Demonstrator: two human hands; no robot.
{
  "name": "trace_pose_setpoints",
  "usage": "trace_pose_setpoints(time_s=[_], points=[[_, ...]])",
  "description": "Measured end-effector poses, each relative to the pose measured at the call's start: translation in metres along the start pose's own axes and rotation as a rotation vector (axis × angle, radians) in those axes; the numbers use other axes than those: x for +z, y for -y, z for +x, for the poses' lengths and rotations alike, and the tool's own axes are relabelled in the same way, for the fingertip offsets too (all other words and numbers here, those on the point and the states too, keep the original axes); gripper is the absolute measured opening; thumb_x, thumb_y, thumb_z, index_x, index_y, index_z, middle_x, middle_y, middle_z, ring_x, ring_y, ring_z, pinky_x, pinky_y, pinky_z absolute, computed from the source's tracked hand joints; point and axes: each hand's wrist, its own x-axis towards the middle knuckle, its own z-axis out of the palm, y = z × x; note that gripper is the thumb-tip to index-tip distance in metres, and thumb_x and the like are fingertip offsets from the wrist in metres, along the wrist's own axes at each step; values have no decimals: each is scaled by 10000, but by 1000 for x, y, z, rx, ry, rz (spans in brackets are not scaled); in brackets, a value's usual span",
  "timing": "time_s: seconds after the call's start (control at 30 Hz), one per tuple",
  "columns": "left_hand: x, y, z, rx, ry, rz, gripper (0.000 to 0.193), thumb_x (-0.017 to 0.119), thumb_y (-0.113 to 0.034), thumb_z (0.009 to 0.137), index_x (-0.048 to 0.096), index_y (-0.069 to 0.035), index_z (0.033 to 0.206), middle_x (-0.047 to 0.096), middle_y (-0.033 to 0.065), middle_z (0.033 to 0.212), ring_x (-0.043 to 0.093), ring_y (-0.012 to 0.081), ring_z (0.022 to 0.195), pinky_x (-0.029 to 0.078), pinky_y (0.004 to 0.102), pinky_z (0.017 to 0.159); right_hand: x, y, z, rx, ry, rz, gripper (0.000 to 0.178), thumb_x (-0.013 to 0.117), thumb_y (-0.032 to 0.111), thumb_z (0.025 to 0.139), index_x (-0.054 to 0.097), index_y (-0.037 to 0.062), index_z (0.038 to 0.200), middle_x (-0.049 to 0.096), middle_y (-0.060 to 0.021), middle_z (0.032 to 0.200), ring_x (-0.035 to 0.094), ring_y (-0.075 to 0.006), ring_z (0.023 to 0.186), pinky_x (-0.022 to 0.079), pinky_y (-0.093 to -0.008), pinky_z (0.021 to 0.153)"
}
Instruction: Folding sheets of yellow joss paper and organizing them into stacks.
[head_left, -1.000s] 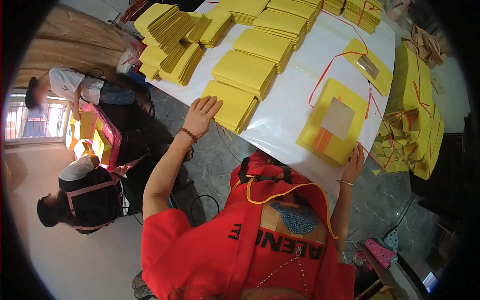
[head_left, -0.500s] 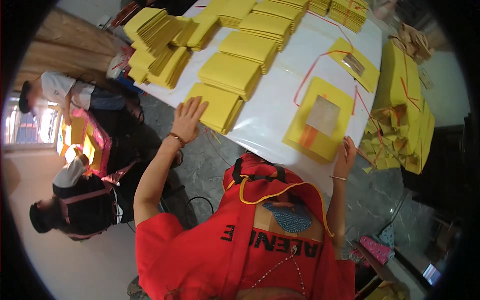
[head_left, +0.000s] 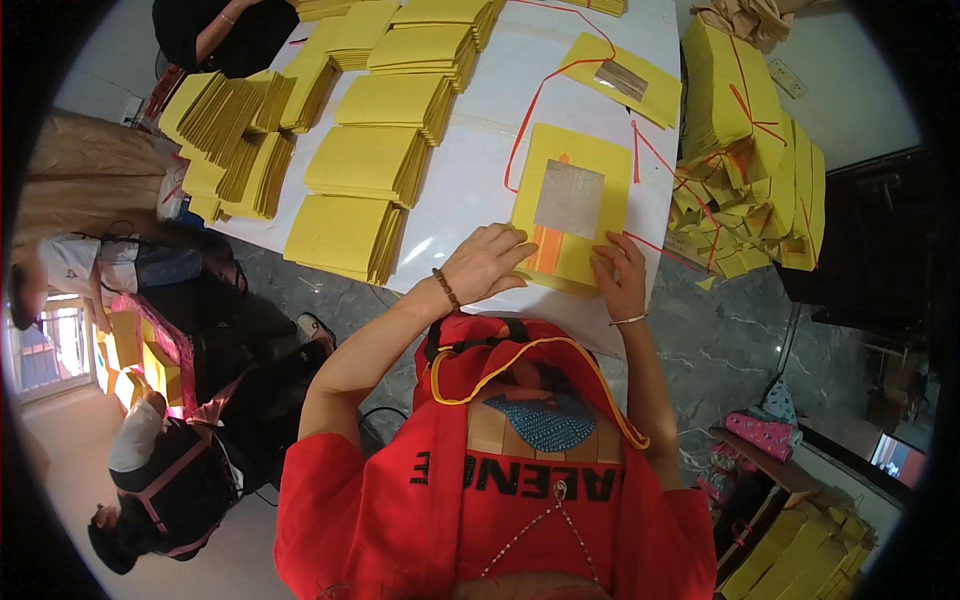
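Moved since the earlier frame: left hand (head_left: 488, 262), off the nearest folded stack (head_left: 340, 238) and across to a yellow piece (head_left: 582, 250) on the white worktop (head_left: 470, 165). Rests now over the lower left edge of that piece, fingers loosely apart, thumb lower down and clear of them, in a fairly wide shape. Right hand (head_left: 620, 275) at the opposite edge, low on the right, as before, with fingers bent. Cannot tell whether pinching that edge or merely touching it.

Yellow piece lying flat near the body side of the worktop, with a grey rectangle (head_left: 570, 197) in its middle and an orange strip (head_left: 545, 252) running down from it, close beside the left fingertips. Farther off, set at a different angle, a second yellow piece (head_left: 655, 98) with a smaller greyish patch. Alongside both, a loose red cord (head_left: 524, 128).

To the left, more folded yellow stacks (head_left: 365, 160) in a row leading away from the body; beyond those, an unevenly fanned pile (head_left: 210, 112). Past the right side of the worktop, tall yellow bundles (head_left: 712, 100) with red ties. At upper left, newly in view, another person's arm (head_left: 215, 32). At far left, two people beside a pink-edged box (head_left: 180, 345) holding yellow things.
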Motion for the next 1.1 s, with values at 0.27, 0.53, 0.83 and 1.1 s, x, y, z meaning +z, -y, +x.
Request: trace_pose_setpoints(time_s=[0.27, 0.53, 0.83, 1.1], points=[[-9, 12, 27, -89, 229, -66, 179, 588, -229, 817, 594, -51, 839, 578, 87, 818, 543, 274, 833, 456, 359, 744, 3, -9, -6, 206, 33, 399, 214, 520, 166, 879, 646, 19, 971, 485, -102, 1250, 434, -239, 1166, 319, -325, 988], [-9, 25, 36, -144, 283, -191, 179, 566, -197, 829, 573, -25, 779, 579, 121, 748, 551, 309, 776, 446, 391, 714, 2, -1, -3, 286, 22, 615, 383, 355, 256, 958, 595, -29, 1045, 479, -101, 1249, 421, -203, 1170, 280, -311, 1007], [-7, 27, 37, -191, 263, -229, 175, 547, -179, 836, 561, -15, 777, 585, 122, 769, 550, 310, 785, 446, 396, 712, 5, 0, -3, 332, -22, 596, 480, 297, 327, 968, 615, -29, 1016, 488, -117, 1238, 408, -224, 1189, 261, -319, 1020], [-6, 30, 39, -181, 271, -256, 161, 562, -150, 825, 565, 0, 767, 557, 132, 716, 540, 314, 757, 434, 389, 680, 9, -9, -8, 264, -15, 670, 501, 308, 361, 954, 625, -23, 1007, 459, -124, 1271, 385, -244, 1210, 249, -338, 1031]])
